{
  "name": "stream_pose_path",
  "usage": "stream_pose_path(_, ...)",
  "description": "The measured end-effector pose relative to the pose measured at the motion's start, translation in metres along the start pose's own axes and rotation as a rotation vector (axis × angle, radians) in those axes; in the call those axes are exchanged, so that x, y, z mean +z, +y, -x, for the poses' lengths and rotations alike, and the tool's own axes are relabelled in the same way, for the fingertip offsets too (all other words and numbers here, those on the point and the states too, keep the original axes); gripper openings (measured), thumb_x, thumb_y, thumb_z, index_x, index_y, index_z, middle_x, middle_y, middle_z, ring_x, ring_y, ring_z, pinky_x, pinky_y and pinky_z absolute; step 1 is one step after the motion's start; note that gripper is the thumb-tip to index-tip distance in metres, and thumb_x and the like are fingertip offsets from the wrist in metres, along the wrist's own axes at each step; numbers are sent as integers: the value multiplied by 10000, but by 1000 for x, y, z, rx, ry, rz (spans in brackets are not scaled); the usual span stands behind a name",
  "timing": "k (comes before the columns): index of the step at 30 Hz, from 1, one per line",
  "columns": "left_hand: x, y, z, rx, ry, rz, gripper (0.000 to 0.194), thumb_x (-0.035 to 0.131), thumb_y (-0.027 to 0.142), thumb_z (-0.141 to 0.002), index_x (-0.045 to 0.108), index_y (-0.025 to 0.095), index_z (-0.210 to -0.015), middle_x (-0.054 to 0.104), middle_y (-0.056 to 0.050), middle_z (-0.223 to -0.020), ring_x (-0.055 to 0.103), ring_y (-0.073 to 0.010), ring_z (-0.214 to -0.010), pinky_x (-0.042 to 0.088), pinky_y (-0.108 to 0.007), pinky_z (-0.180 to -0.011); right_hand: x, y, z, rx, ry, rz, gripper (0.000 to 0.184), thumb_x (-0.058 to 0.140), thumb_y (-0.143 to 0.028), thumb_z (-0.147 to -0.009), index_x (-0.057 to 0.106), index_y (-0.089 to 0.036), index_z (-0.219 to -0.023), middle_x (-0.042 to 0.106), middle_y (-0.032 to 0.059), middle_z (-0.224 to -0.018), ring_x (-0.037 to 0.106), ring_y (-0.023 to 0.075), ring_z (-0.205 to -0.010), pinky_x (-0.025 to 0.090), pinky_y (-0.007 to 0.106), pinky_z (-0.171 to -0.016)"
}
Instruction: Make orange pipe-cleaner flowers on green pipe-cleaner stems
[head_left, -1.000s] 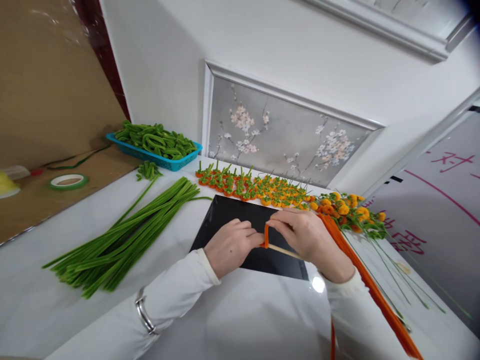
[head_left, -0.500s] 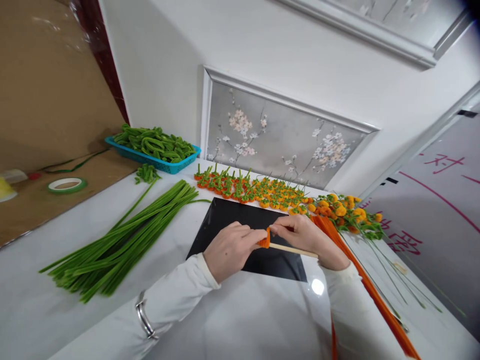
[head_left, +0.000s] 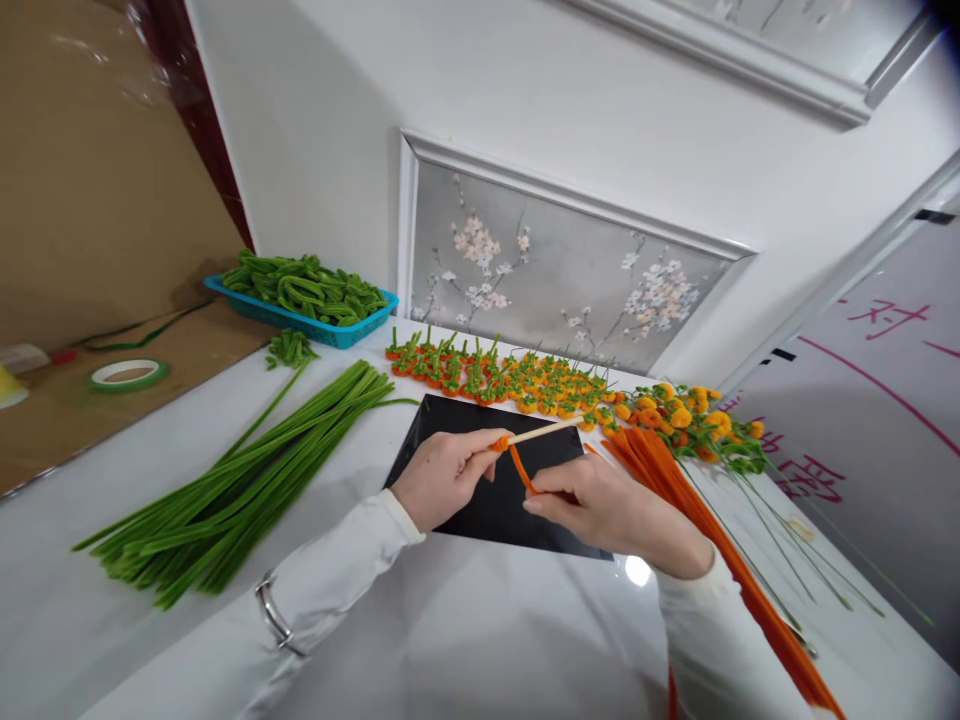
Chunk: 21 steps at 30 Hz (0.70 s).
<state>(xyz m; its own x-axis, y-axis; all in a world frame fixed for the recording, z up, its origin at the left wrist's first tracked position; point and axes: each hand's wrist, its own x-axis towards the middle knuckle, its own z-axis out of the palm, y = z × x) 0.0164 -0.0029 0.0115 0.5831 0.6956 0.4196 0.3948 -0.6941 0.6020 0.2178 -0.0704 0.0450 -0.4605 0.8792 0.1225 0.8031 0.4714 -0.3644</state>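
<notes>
From where I stand, the person's two hands meet over the black mat (head_left: 517, 525) in the middle of the white table (head_left: 480, 640), just above it. The left hand (head_left: 446, 478) is closed, thumb and fingers pinching the stick (head_left: 551, 430) near one end, where a few turns of orange fuzz sit against the fingertips; the stick's bare pale length points right and a little to the far side. From those turns the orange strip (head_left: 520, 468) runs down toward the near side and right, into the right hand (head_left: 596, 505), whose thumb and forefinger are clamped together on it. A silver bracelet (head_left: 276, 615) circles the left sleeve. Beside the right forearm lies a long bundle of orange strips (head_left: 720, 540), slanting toward the near right. Left of the mat are spread long green stems (head_left: 255, 490), with a small green heap (head_left: 290, 348) beyond their far end and, farther back, a blue tray (head_left: 341, 334) piled with green loops (head_left: 307, 285). Along the far side stand rows of small flowers (head_left: 551, 385), orange on the left, yellow on the right, then a looser bunch (head_left: 686, 412) at far right. A tape roll (head_left: 129, 375) lies at far left on brown board (head_left: 202, 335).
</notes>
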Motion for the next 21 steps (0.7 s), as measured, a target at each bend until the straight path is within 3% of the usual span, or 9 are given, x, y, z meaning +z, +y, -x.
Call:
stream_pose_path(7, 1, 0, 0, 5, -18, -14, 293, 439, 162, -873, 633, 229, -1083, 630, 42, -643, 514, -101, -531, 368, -205, -578, 0, -18, 1, -42, 44, 143, 325, 470, -266, -921, 464, -188, -605, 363, -56, -540, 271, 96, -512, 196, 263, -505)
stream_pose_path(10, 1, 3, -1, -72, -73, 188, 293, 424, 223, -894, 604, 192, -1123, 586, 33, -641, 488, -97, -531, 375, -194, -533, 3, -18, 0, -45, 33, 155, 302, 480, -240, -911, 488, -185, -615, 418, -47, -555, 339, 92, -518, 202, 270, -512)
stream_pose_path(12, -1, 5, -2, -121, -131, 358, 273, 417, 278, -904, 611, 151, -1048, 560, 21, -651, 473, -92, -527, 382, -188, -507, 3, -15, 0, -32, 7, 88, 296, 478, -235, -909, 517, -182, -620, 453, -42, -554, 394, 91, -521, 230, 261, -510)
stream_pose_path(15, -3, 7, -3, -155, -176, 511, 249, 440, 315, -899, 601, 127, -933, 562, 9, -673, 451, -71, -492, 371, -183, -486, 4, -4, -2, 52, 3, -254, 180, 463, -275, -918, 592, -198, -818, 550, -31, -635, 520, 96, -562, 351, 222, -534)
stream_pose_path(18, -2, 7, -3, -178, -204, 580, 239, 463, 333, -893, 589, 131, -906, 572, 11, -673, 441, -52, -441, 351, -176, -453, 10, 8, -9, 176, 230, -779, 258, 472, -397, -911, 527, -223, -1094, 605, 16, -871, 619, 127, -724, 479, 248, -634)
stream_pose_path(21, 0, 5, -3, -185, -252, 609, 241, 478, 340, -887, 589, 126, -878, 582, 3, -675, 471, -53, -435, 374, -176, -448, 19, 15, -18, 205, 351, -1106, 318, 540, -483, -858, 571, -196, -992, 587, 8, -789, 597, 125, -680, 498, 274, -657)
